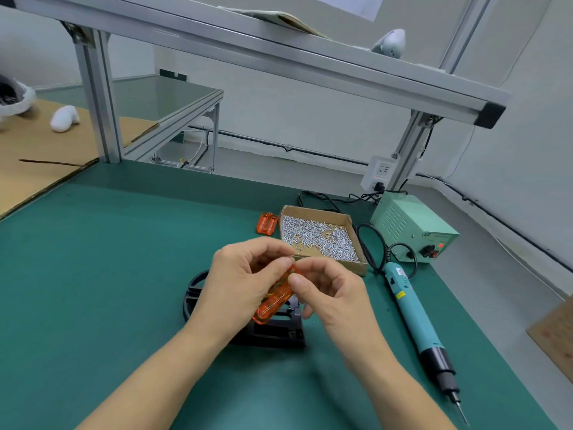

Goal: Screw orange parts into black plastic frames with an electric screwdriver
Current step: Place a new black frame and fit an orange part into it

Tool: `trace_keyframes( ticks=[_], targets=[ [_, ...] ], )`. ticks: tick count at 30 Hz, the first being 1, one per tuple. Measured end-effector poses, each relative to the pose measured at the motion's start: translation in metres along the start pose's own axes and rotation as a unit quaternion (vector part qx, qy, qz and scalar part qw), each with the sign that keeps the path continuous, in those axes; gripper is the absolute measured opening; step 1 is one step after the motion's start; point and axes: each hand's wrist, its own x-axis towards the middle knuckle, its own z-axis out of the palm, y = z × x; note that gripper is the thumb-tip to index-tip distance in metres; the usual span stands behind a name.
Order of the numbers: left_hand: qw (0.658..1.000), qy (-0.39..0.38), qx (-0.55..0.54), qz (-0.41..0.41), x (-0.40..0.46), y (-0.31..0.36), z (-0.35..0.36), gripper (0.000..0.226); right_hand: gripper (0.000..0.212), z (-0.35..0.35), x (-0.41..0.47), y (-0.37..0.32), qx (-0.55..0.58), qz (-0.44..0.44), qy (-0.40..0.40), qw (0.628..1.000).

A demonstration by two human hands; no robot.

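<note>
Both hands' grips pinch the orange part [274, 301], left hand [245, 280], right hand [328, 293], possibly a screw too.

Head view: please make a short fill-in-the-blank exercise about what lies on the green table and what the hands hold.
1. The left hand holds an ____ part above the black frame.
2. The cardboard box is full of ____.
3. The screwdriver lies on the table, to the ____ of both hands.
4. A second orange part lies just left of the ____.

Missing words: orange; screws; right; box
</note>
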Motion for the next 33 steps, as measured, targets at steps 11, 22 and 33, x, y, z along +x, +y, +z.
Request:
trace_keyframes(
  ticks=[11, 22, 33],
  targets=[
    [0.991, -0.012, -0.095, -0.093, -0.004, -0.008, 0.000, 0.031, 0.009, -0.001, 0.003, 0.003, 0.112, 0.059, 0.064, 0.990],
    [0.987, -0.083, -0.010, -0.138, 0.012, -0.006, -0.019, 0.010, 0.045, -0.021, 0.012, 0.005, -0.274, -0.135, -0.055, 0.951],
    [0.956, -0.064, 0.283, -0.035, -0.001, -0.022, -0.049, 0.029, 0.034, -0.023, 0.002, 0.031, -0.212, 0.034, -0.055, 0.975]
  ],
)
